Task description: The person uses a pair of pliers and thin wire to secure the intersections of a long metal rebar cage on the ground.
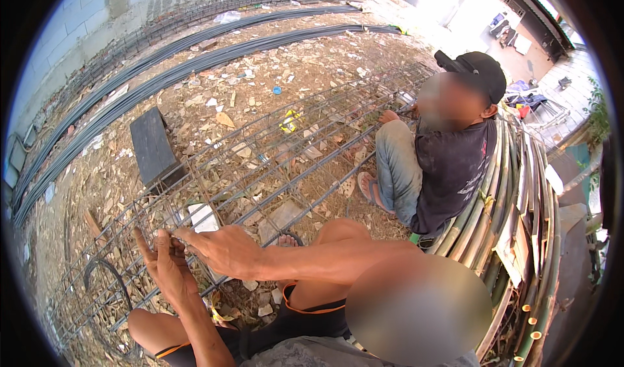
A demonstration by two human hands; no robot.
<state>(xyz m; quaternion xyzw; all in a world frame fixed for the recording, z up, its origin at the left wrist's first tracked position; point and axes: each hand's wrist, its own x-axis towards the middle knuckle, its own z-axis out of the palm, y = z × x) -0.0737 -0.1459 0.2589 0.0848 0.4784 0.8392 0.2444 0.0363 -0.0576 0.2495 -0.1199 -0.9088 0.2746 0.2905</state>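
A long rebar cage [279,188] of thin dark rods and square ties lies across the ground in front of me. My left hand [170,269] is raised at its near left part, index finger sticking up, thumb and other fingers drawn together. Reaching in from the right, my right hand [227,251] has its fingers pinched close to the left fingertips. Anything between the fingers of either hand is too small to make out. A loop of black cable or wire [107,263] hangs on the cage left of my hands.
A co-worker in a black cap and dark shirt [455,159] squats at the cage's right side. Bundled rebar [195,61] lies toward the block wall [84,16]. A black board [155,143] sits beyond the cage. Bamboo poles [513,191] are piled at right; leaves and rubble litter the ground.
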